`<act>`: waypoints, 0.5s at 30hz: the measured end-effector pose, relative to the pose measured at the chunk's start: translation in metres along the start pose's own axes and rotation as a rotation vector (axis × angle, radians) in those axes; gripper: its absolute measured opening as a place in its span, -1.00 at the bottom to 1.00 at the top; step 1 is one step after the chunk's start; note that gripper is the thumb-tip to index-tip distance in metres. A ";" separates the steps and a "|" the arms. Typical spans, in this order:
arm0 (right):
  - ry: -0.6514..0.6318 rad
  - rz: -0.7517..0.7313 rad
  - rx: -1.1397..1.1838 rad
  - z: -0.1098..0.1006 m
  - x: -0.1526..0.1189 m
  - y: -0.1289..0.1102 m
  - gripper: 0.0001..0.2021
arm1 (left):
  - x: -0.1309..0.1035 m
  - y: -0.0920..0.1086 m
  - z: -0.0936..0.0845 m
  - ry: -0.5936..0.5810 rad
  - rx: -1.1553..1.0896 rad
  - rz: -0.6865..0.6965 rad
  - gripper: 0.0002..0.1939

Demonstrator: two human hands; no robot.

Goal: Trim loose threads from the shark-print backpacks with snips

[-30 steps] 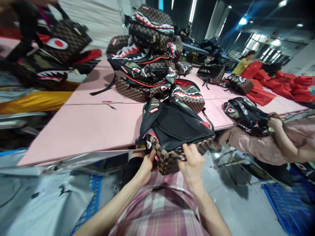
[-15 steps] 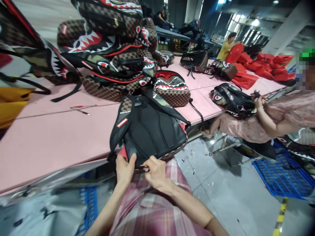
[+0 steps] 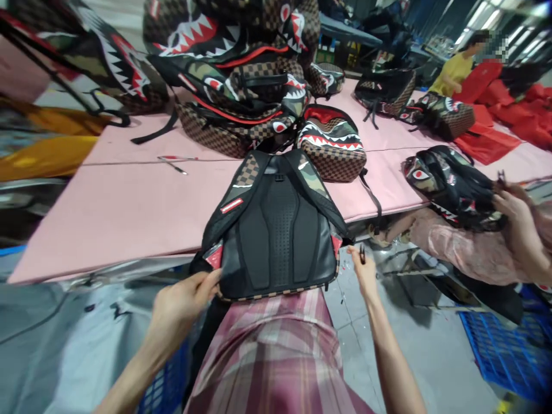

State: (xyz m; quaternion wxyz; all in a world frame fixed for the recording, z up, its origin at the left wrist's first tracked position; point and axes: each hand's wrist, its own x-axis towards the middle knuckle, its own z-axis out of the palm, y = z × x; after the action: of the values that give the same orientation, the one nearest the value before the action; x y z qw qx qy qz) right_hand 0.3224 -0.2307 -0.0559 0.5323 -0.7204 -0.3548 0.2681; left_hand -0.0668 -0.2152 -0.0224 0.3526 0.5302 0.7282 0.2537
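A black-backed backpack [image 3: 276, 224] with checkered and camouflage straps lies back side up at the near edge of the pink table [image 3: 129, 213]. My left hand [image 3: 183, 299] grips its lower left corner by a red tab. Just off the bag's lower right corner, my right hand [image 3: 365, 275] pinches a small dark snipping tool [image 3: 361, 253] and does not touch the bag.
A pile of shark-mouth backpacks [image 3: 241, 86] fills the table's far side, with a smaller one [image 3: 332, 144] beside it and snips [image 3: 172, 163] lying loose. At the right, a co-worker's hands [image 3: 513, 213] handle another backpack [image 3: 452, 187]. Red bags [image 3: 487, 138], a blue crate [image 3: 504, 345] and grey plastic sheeting [image 3: 64, 345] surround me.
The backpack now lies flat, back side up. My hands moved apart from its bottom middle: the left to the lower left corner, the right off to the lower right side with the tool.
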 end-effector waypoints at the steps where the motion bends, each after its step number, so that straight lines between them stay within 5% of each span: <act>1: -0.050 0.035 0.034 0.016 -0.007 0.004 -0.57 | -0.001 0.010 0.006 -0.049 -0.076 -0.061 -0.78; 4: -0.079 0.141 0.122 0.055 -0.029 0.011 -0.47 | 0.016 0.043 0.037 0.017 -0.595 -0.186 -0.52; 6: -0.067 0.182 0.134 0.066 -0.036 0.014 -0.45 | 0.035 0.056 0.050 0.073 -0.889 -0.226 -0.54; 9: 0.023 0.212 0.134 0.069 -0.037 0.014 -0.47 | 0.042 0.054 0.051 0.067 -1.029 -0.257 -0.62; 12: 0.124 0.220 0.163 0.063 -0.030 0.012 -0.48 | 0.012 0.035 0.043 -0.085 -1.003 -0.356 -0.54; 15: 0.118 0.252 0.146 0.057 -0.024 0.011 -0.44 | -0.011 0.023 0.036 -0.370 -0.946 -0.456 -0.55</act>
State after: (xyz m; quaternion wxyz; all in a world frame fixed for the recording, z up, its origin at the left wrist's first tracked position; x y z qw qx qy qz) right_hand 0.2665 -0.2189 -0.0829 0.5654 -0.7330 -0.2093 0.3149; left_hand -0.0231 -0.2191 -0.0253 0.7202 0.1788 0.5571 0.3729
